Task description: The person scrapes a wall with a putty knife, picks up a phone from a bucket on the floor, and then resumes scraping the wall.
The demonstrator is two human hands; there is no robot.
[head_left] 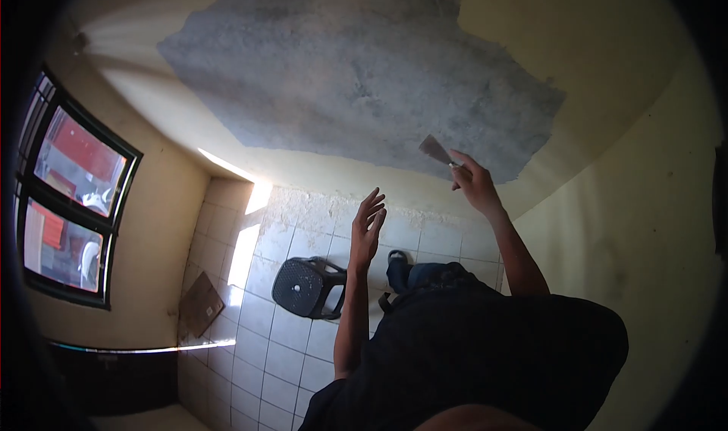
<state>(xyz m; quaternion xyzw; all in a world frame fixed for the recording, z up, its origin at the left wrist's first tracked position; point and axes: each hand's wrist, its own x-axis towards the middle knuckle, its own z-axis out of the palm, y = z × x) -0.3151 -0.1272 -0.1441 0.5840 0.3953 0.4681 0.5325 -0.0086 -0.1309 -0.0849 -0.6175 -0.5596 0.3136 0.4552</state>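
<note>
My right hand [473, 184] is closed around the handle of a putty knife [434, 149]. The wide blade points up and to the left, overlapping the lower part of a grey bare patch [364, 82] on the yellowish wall. Ragged paint edges border this patch, and darker blotches mark its surface. My left hand [367, 230] is raised in front of the wall's lower part, fingers stretched out and holding nothing.
A black plastic stool [298, 287] stands on the white tiled floor [284, 345], left of my left forearm. Pale crumbs lie along the wall's base. A brown cardboard piece [202, 304] lies by the left wall, below a dark-framed window [68, 196].
</note>
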